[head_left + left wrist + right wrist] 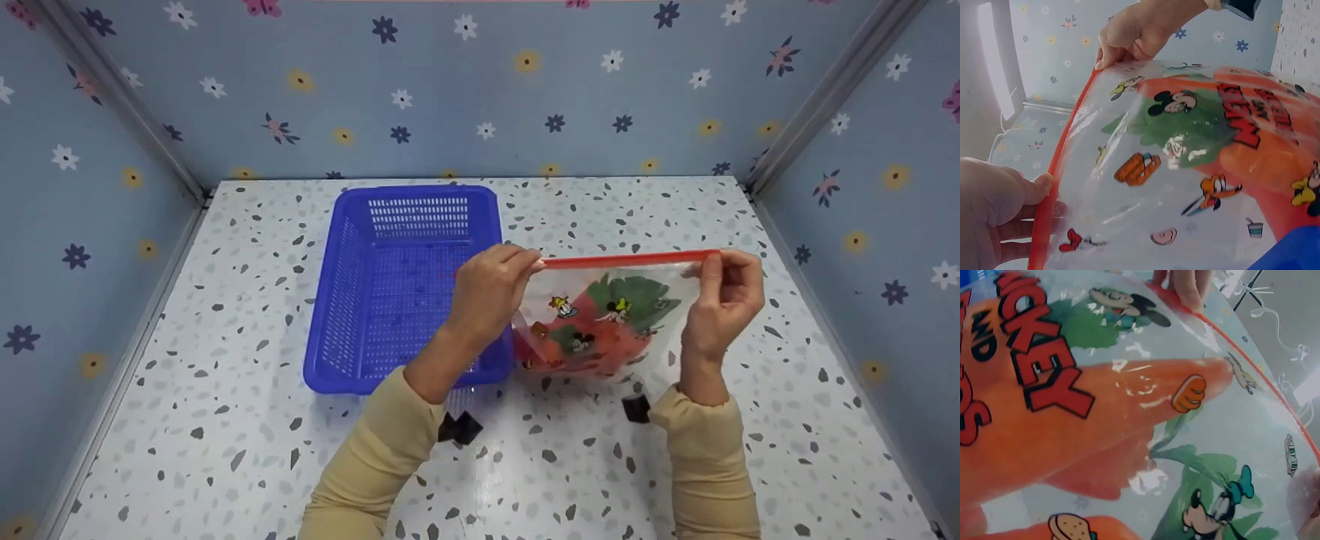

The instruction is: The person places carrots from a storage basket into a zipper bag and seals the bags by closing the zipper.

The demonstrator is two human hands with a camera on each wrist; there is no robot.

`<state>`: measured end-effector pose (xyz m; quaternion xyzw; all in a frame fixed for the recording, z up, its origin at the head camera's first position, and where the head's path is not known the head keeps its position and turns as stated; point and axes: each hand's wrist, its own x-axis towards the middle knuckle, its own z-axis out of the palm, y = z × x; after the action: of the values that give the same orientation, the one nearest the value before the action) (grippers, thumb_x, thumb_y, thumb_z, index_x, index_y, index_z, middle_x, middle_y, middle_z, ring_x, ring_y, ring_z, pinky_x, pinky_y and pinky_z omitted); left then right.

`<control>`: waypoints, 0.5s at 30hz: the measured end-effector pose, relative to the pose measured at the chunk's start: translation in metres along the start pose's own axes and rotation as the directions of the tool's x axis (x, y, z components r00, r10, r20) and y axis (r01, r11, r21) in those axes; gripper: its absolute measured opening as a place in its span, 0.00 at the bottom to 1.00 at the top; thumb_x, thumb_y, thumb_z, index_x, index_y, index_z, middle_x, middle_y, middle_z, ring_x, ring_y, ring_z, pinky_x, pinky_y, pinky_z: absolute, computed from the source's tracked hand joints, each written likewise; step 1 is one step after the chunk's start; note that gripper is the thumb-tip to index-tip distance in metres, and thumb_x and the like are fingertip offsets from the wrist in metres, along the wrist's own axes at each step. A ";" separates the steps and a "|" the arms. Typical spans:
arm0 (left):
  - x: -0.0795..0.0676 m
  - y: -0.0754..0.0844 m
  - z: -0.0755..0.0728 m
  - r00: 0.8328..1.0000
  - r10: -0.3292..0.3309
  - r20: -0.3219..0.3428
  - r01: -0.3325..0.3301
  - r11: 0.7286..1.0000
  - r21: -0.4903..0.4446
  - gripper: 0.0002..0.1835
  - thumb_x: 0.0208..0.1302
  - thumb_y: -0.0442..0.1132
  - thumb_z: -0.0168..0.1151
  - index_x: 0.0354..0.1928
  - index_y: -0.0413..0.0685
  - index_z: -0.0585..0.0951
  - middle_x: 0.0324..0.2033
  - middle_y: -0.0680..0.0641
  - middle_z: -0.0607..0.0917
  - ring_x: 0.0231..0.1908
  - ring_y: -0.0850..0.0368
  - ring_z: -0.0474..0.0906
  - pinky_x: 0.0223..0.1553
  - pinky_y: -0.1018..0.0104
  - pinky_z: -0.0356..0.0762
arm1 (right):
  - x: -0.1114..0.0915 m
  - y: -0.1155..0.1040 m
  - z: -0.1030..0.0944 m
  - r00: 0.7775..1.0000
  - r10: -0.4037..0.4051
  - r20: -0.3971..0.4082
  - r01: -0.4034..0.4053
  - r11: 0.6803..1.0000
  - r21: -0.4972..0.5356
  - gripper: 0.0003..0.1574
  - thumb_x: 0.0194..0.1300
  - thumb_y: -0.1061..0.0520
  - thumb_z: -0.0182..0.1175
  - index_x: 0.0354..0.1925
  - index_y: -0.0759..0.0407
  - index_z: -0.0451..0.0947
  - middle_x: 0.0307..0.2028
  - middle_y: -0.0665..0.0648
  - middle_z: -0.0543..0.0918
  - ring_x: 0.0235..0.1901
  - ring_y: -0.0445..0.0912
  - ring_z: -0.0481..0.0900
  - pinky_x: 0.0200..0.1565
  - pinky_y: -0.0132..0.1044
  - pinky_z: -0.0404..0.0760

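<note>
A clear zip bag with cartoon prints hangs from its red zip strip, stretched between two hands. My left hand pinches the strip's left end, over the right side of a blue basket. At the other end, my right hand pinches the strip between thumb and fingers. Inside the bag show red and orange shapes and green leaves; an orange, carrot-shaped piece tapers toward the zip in the right wrist view. The left thumb presses on the strip in the left wrist view.
The slatted blue basket stands left of the bag on a white speckled table. Flower-patterned panels enclose the table at the back and both sides. Small black blocks show by each wrist.
</note>
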<state>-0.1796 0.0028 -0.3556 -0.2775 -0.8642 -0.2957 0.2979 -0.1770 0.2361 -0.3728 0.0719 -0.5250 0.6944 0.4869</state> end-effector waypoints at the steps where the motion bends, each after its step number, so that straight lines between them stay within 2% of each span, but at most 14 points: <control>1: 0.000 -0.002 -0.002 1.000 -0.012 0.001 0.012 1.000 0.007 0.10 0.61 0.41 0.55 0.33 0.43 0.83 0.28 0.49 0.82 0.32 0.56 0.78 0.35 0.66 0.75 | 0.002 0.001 -0.001 1.000 0.007 -0.007 -0.007 1.000 0.006 0.03 0.58 0.74 0.50 0.28 0.75 0.71 0.19 0.63 0.72 0.19 0.50 0.71 0.26 0.36 0.73; 9: -0.003 -0.019 -0.012 0.998 -0.063 -0.010 0.064 0.997 0.036 0.10 0.60 0.40 0.56 0.34 0.42 0.83 0.30 0.47 0.83 0.33 0.54 0.78 0.36 0.65 0.76 | 0.012 0.010 -0.011 0.997 0.064 -0.048 -0.063 0.997 0.033 0.04 0.58 0.74 0.50 0.28 0.73 0.71 0.20 0.64 0.71 0.19 0.50 0.71 0.26 0.35 0.75; 15: -0.004 -0.029 -0.018 0.992 -0.124 -0.012 0.124 0.992 0.018 0.10 0.59 0.40 0.56 0.33 0.43 0.83 0.29 0.48 0.82 0.33 0.55 0.78 0.35 0.65 0.76 | 0.019 0.016 -0.016 0.990 0.118 -0.076 -0.109 0.987 0.118 0.03 0.57 0.74 0.51 0.28 0.73 0.71 0.20 0.63 0.72 0.19 0.49 0.70 0.25 0.34 0.75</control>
<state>-0.1895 -0.0300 -0.3571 -0.2190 -0.8808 -0.3070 0.2864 -0.1919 0.2602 -0.3787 0.0408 -0.4672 0.7521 0.4629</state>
